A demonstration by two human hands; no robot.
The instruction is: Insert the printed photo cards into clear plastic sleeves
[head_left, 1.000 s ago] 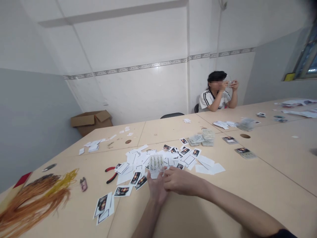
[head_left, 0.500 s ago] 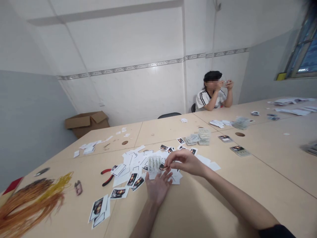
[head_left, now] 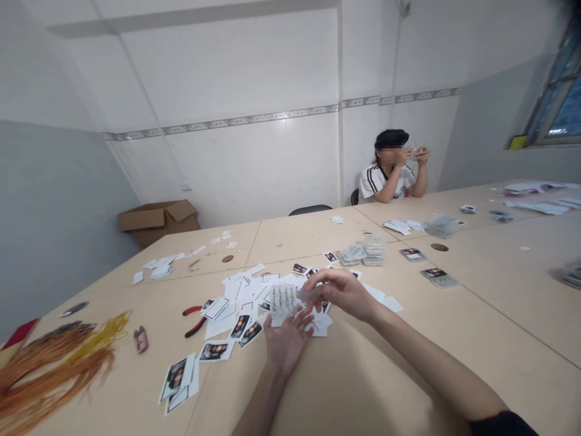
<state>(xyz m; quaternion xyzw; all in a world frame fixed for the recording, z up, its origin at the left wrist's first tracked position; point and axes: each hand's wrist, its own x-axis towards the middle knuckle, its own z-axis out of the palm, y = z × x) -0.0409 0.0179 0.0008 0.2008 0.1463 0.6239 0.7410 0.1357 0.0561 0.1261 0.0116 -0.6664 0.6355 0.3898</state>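
Note:
My left hand (head_left: 287,345) is palm up, its thumb and fingers around the near end of a small clear plastic case (head_left: 282,300). Rows of small pale and greenish items show inside the case; they are too small to name. My right hand (head_left: 347,293) pinches a small card (head_left: 309,295) just right of the case, with its greyish side towards me. Beneath and around both hands lie loose printed cards (head_left: 239,327) and white paper slips (head_left: 236,290), some overlapping.
Red-handled pliers (head_left: 196,330), pink snips (head_left: 140,340) and orange and yellow cords (head_left: 59,369) lie left. Stacked clear cases (head_left: 373,249) stand beyond my right hand. Across the table sits a person (head_left: 390,175) holding something small. A cardboard box (head_left: 158,224) stands behind the table.
The card in my right hand has turned from its dark printed face to a greyish side. My left hand and the case stay nearly in place; the view has shifted slightly.

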